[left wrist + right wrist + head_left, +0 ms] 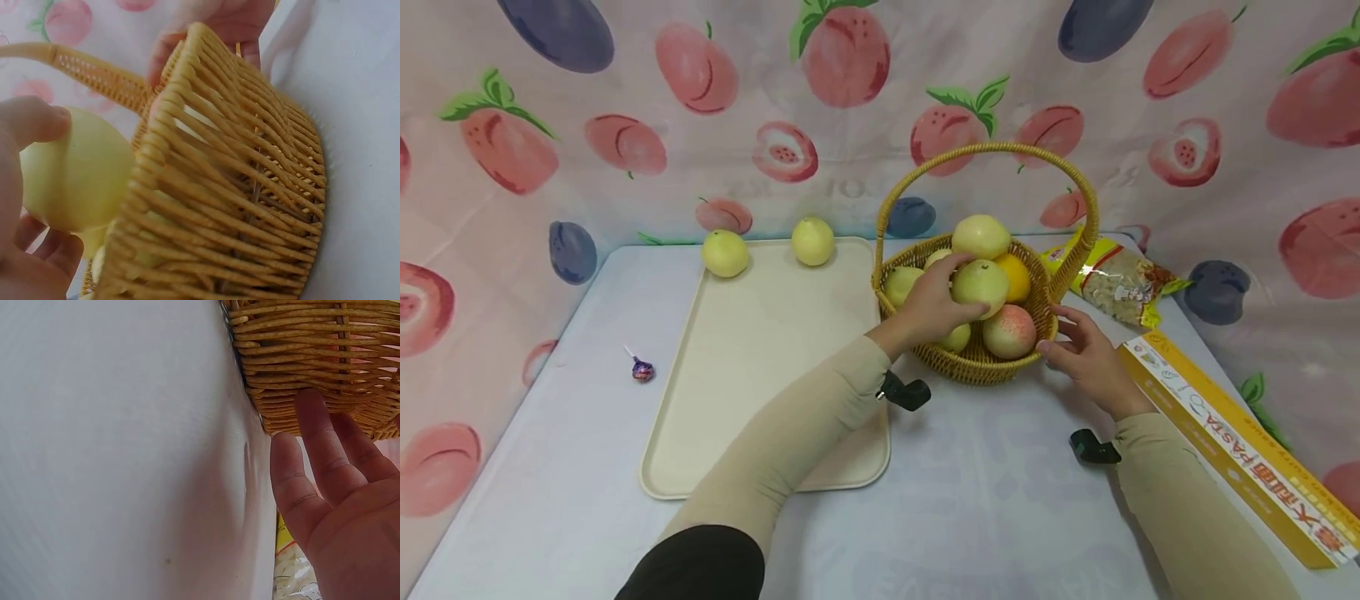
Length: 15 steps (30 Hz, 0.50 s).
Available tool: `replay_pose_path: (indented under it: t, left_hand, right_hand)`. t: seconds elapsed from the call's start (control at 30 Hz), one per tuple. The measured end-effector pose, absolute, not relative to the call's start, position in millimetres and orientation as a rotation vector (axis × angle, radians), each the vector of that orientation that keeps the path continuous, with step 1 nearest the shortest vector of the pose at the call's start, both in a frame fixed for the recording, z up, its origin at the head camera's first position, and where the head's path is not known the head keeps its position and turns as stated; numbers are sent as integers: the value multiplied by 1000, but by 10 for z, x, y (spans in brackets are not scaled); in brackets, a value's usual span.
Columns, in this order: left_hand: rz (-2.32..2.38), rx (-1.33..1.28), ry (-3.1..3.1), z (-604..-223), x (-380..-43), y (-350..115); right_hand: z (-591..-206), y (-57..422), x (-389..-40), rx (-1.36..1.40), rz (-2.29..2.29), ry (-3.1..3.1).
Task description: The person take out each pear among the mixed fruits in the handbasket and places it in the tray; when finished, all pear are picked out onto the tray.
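Observation:
My left hand (930, 304) grips a round, smooth yellow-green fruit (981, 287) over a wicker basket (970, 371). In the left wrist view, thumb and fingers curl about this fruit (81, 169), just beside the woven rim. Other pale green fruits (981, 236), an orange (1015, 277) and a pink-speckled peach (1010, 332) fill the basket, which has a tall arched handle (988, 148). At the basket's right side, my right hand (1093, 362) holds the rim, thumb at its edge. The right wrist view shows its other fingers (325, 437) against the outer weave.
Left of the basket lies a cream tray (767, 367), with two pale green fruits (726, 253) at its far edge. A wrapped lollipop (642, 369) is farther left. Behind the right hand are a yellow snack bag (1116, 279) and a long pasta box (1240, 450).

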State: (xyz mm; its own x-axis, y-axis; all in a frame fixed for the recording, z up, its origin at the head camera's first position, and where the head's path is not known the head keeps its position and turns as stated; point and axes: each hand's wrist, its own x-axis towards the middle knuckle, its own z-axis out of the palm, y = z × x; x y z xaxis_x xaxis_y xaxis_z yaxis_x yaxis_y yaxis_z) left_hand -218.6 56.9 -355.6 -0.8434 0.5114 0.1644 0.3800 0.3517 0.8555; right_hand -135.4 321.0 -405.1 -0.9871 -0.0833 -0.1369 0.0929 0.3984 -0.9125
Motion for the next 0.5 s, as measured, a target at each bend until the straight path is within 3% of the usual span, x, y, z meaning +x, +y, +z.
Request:
replay_pose_path:
  t: [0.5]
  left_hand:
    - [1524, 976, 2390, -3323, -1911, 62]
  right_hand:
    - [-4050, 3217, -1360, -21, -1641, 2504]
